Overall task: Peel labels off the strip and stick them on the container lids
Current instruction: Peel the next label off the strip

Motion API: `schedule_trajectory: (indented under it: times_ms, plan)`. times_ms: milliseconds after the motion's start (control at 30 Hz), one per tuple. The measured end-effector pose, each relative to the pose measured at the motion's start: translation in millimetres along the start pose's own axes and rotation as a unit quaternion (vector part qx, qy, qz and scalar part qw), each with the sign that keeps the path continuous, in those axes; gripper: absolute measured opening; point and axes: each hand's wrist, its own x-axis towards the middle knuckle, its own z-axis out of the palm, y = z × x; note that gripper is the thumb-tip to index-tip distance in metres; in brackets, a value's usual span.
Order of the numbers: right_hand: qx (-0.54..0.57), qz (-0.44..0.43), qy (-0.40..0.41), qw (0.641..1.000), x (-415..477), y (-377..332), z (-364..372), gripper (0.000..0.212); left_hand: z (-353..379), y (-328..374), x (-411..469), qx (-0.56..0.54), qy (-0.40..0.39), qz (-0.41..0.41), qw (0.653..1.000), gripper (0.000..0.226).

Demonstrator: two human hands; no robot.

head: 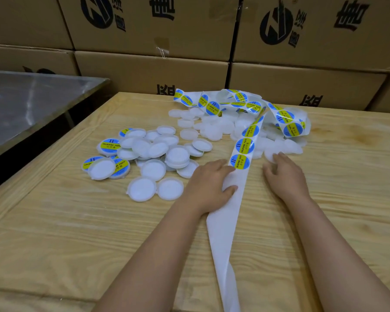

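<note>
A white backing strip (pixel 229 221) runs from the table's near edge up the middle, carrying round blue-and-yellow labels (pixel 240 162) and tangling at the back (pixel 284 119). My left hand (pixel 208 184) lies on the strip just below the nearest label, thumb and fingers pressing its bare part. My right hand (pixel 284 174) reaches to a plain white lid (pixel 270 154) at the edge of the unlabelled pile (pixel 223 127), its fingers curled on the lid. To the left lies a heap of lids (pixel 158 152), some labelled (pixel 109 146), most face down.
The work surface is a light wooden table (pixel 77 233) with a raised border. A steel table (pixel 32 102) stands to the left across a dark gap. Stacked cardboard boxes (pixel 153 70) wall off the back.
</note>
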Motion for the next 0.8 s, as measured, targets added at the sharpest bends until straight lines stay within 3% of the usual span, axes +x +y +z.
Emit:
schedule_trajectory:
  times_ms: [133,333,500,633,800]
  plan:
    - [0.032,0.011,0.066,0.997,-4,-7,-3,0.028,-3,2,1,-0.009,0.012,-0.018,1.000,0.038]
    - [0.082,0.010,0.060,0.995,-8,-16,-4,0.015,-5,2,0,-0.083,0.060,-0.039,0.994,0.035]
    - [0.203,-0.020,0.051,0.978,-16,-30,-3,0.026,-8,10,-2,-0.175,0.134,-0.018,0.975,0.032]
    - [0.263,-0.060,0.034,0.962,-19,-38,-1,0.023,-7,18,-3,-0.183,0.159,0.004,0.970,0.032]
    - [0.340,0.011,0.052,0.939,-22,-39,-3,0.032,-6,18,-3,-0.172,0.128,0.009,0.977,0.035]
